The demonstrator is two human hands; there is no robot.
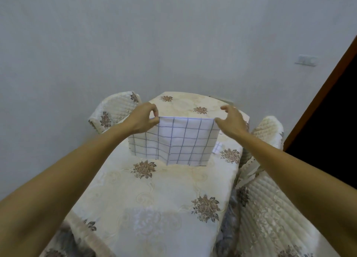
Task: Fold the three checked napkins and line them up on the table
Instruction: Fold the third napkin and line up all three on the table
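first, at the far left, the left chair in a quilted cream cover with brown flowers stands by the table's far corner, against the grey wall. just right of it the left hand reaches in on a bare forearm and pinches the napkin at its upper left corner, thumb and curled fingers closed on the edge. the napkin is white with a thin grey check; it hangs upright, lifted over the middle of the table, its top edge drawn straight and level between the two hands and its lower edge just above the tabletop. a vertical crease runs down it left of centre. the table wears a cream cover with brown flower sprigs. behind the napkin's lower right corner a second napkin of the same check peeks out at table level; only a small corner shows. above it the right hand meets the napkin's upper right corner: the thumb tip lies against the corner, the forefinger is raised clear of the fabric, and the other fingers are hidden behind the hand, so i cannot tell whether it pinches the napkin or only touches it. further right the right chair in the same quilted cover stands beside the table. on the wall at the far right sits a white switch, and past it a brown door frame edges a dark opening
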